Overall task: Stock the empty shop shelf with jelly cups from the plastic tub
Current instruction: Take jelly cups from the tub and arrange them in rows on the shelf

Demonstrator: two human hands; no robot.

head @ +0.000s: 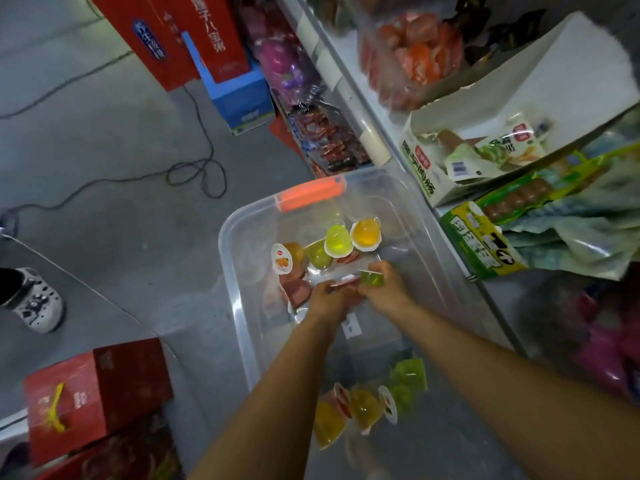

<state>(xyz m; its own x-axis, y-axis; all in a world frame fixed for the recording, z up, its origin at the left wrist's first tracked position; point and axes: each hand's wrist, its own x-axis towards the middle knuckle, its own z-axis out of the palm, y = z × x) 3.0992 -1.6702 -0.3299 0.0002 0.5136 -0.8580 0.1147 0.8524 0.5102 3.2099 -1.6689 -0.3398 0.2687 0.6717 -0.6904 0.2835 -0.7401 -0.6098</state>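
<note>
A clear plastic tub [232, 268] with an orange latch [310, 194] stands on the floor beside the shelving. Several jelly cups lie inside: a yellow-green one [337, 240], an orange one [366, 232], dark red ones [296, 287], and a second cluster [367, 403] nearer to me. Both my hands reach down into the tub. My right hand [382, 289] grips a green jelly cup [372, 279]. My left hand [330, 299] is closed over a red jelly cup [343, 283], mostly hidden by the fingers.
Shop shelves [377, 133] run along the right, filled with snack bags and an open white carton [485, 109]. Red boxes [97, 393] sit at lower left, more red and blue boxes at the top. A black cable [194, 171] loops over the floor. Someone's shoe [34, 299] is at far left.
</note>
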